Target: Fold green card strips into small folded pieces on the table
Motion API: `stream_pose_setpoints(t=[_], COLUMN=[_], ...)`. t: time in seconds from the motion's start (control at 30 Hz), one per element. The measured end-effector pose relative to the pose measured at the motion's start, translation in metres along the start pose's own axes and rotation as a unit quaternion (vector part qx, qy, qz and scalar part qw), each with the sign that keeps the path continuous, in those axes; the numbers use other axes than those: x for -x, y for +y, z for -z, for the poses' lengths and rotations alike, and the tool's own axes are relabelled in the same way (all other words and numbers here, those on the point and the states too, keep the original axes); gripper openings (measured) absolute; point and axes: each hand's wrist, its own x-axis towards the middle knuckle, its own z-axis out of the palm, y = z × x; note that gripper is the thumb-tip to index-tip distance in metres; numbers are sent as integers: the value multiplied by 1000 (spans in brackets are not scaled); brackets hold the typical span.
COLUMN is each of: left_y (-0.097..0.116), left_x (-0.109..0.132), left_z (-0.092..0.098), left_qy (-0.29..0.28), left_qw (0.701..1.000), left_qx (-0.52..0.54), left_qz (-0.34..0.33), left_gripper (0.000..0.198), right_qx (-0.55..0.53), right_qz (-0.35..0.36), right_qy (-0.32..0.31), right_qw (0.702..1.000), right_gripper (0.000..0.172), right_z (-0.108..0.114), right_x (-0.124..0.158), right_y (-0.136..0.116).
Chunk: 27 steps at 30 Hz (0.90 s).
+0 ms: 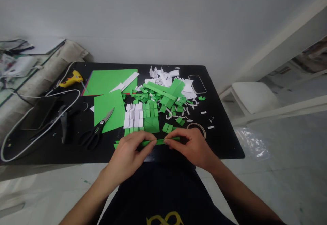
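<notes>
A long narrow green paper strip [160, 141] lies along the near edge of the black table [224, 139]. My left hand [130, 151] pinches it from the left, fingers pressed together on it. My right hand [190, 145] pinches it from the right, thumb and fingers closed on the strip. Just beyond my hands lie rows of small green and white folded paper pieces [141, 116]. A pile of green strips and scraps [168, 93] sits farther back.
Black scissors [95, 133] rest on a green sheet [108, 110] to the left. A yellow glue gun [70, 79] with a white cable lies at the far left. A tape roll [196, 126] sits by my right hand, a phone [197, 84] at the back right. A white stool [251, 97] stands beside the table.
</notes>
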Motion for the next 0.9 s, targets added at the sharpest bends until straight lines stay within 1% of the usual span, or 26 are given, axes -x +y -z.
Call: stream_pose_setpoints(t=[0.17,0.4,0.57,0.77,0.9], left_y=[4,9,5,4,-2], left_x=[-1,-5,-2,-3,0], left_z=[4,3,5,4,13], left_qy=[-29,-49,-38,-27,-13], left_qw=[999,998,997,997,998], left_qx=[8,38,53,49,32], left_qz=[15,25,48,50,44], left_gripper=[9,13,15,14,14], right_qx=[-9,-14,-57,-91,-82], right_qz=[-3,-1,-19,-28,-21], right_qy=[-9,-16,-9,12,38], right_qw=[1000,1000,998,995,996], right_gripper=[9,9,11,11,10], right_z=[-1,-8,-3,2,11], right_x=[-1,-2,0,0,1], right_y=[-2,1,3,3,4])
